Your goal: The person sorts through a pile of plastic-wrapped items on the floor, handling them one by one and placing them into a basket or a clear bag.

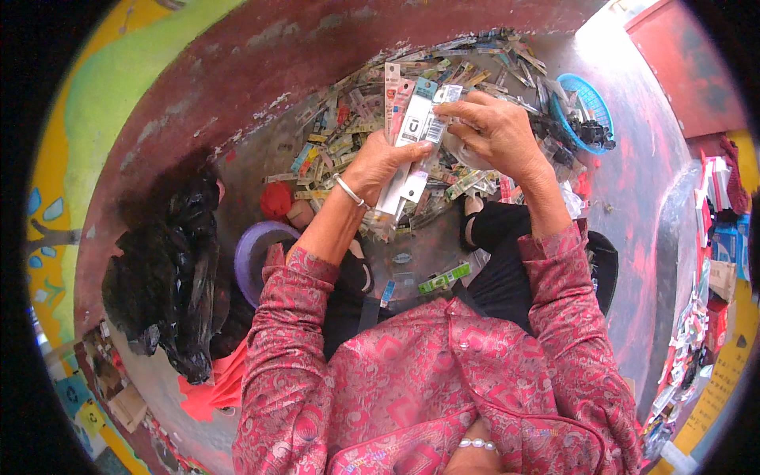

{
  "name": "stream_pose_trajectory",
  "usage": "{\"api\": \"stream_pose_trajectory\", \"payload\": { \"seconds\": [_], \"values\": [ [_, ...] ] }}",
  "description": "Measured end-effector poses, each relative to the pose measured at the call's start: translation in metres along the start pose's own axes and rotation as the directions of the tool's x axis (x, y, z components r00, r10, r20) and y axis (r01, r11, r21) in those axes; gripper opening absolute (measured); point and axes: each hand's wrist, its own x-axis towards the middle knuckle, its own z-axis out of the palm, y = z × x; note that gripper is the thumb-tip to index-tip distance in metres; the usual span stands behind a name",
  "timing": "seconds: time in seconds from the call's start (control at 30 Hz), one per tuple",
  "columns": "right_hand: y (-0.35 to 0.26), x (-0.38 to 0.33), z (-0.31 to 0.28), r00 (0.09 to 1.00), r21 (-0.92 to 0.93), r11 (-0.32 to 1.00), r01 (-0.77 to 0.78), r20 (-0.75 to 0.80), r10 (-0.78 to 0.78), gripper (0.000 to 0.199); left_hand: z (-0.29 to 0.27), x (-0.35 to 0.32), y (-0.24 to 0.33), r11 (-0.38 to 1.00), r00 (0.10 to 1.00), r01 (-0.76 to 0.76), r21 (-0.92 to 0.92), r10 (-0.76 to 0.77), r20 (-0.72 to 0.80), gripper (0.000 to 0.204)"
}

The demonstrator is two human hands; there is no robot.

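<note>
My left hand (378, 165) is closed around the lower part of a fanned bunch of long, narrow flat packets (412, 128). They are white, pink and teal, and several have a hang hole at the top. At the bunch's upper right, my right hand (500, 133) pinches a white packet with a barcode (436, 127). A large heap of similar slim packets (332, 154) covers the floor beyond my hands. Between my legs, below the bunch, lie a green packet (445, 279) and a small blue-and-white one (388, 293).
A blue plastic basket (608, 111) with dark items stands at the far right. Black plastic bags (170, 273) lie on the left, near a purple round rim (247, 265) and a red plastic sheet (218, 384). A maroon wall (142, 134) curves behind the heap.
</note>
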Motion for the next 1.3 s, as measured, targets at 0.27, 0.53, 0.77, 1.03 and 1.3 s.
{"api": "stream_pose_trajectory", "payload": {
  "seconds": [0.27, 0.53, 0.77, 1.03, 1.3],
  "values": [
    [0.019, -0.001, -0.011, 0.868, 0.365, 0.921, -0.136, -0.405, 0.289, 0.005, -0.013, 0.008, -0.011, 0.906, 0.961, 0.221, -0.360, -0.139, 0.240, 0.034],
    [-0.008, -0.002, 0.030, 0.631, 0.754, -0.134, -0.643, 0.620, 0.466, 0.019, -0.015, 0.024, -0.018, 0.911, 0.997, -0.035, -0.412, 0.005, -0.075, 0.019],
    [-0.026, -0.003, 0.047, 0.665, 0.691, 0.157, -0.706, 0.570, 0.483, 0.021, -0.014, 0.019, -0.019, 0.855, 0.995, -0.081, -0.512, 0.096, 0.003, 0.046],
    [-0.028, -0.003, 0.048, 0.681, 0.549, 0.403, -0.733, 0.594, 0.428, 0.024, -0.020, 0.019, -0.010, 0.929, 0.963, -0.200, -0.310, 0.129, -0.236, 0.021],
    [-0.004, -0.018, 0.026, 0.796, 0.520, 0.611, -0.597, 0.480, 0.369, 0.028, -0.051, 0.021, 0.000, 0.819, 0.955, -0.247, -0.519, 0.114, -0.273, 0.017]
  ]
}}
